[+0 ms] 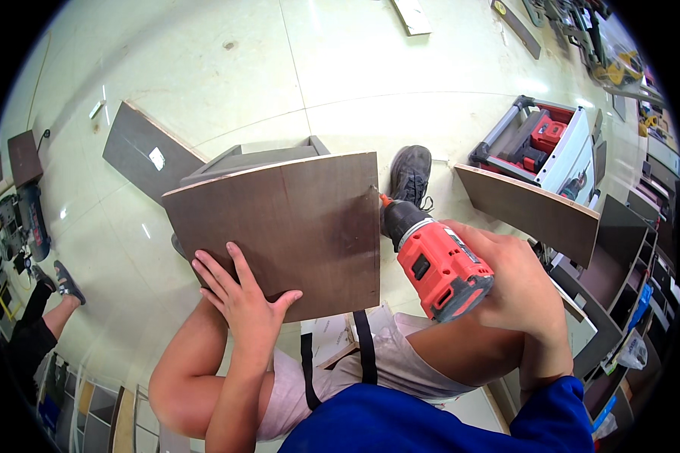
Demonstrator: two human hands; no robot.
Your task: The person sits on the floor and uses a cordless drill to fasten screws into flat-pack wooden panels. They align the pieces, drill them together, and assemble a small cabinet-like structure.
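Observation:
A dark brown wooden panel (295,230) faces up in front of me, resting on a grey frame-like piece (253,160) that shows past its far edge. My left hand (243,291) lies on the panel's near left part, fingers spread and thumb apart. In my right hand (517,275) is a red and black cordless drill (440,264), its handle mostly hidden behind the body and my fingers. The orange-ringed tip of the drill points at the panel's right edge, near the far corner. Whether the bit touches the wood I cannot tell.
Another dark board (147,147) lies beyond the panel to the left. At the right stands a toolbox (533,143) with red tools inside, a board (529,211) leaning before it. Shelving (619,264) is farther right. Another person's foot (68,283) shows at far left.

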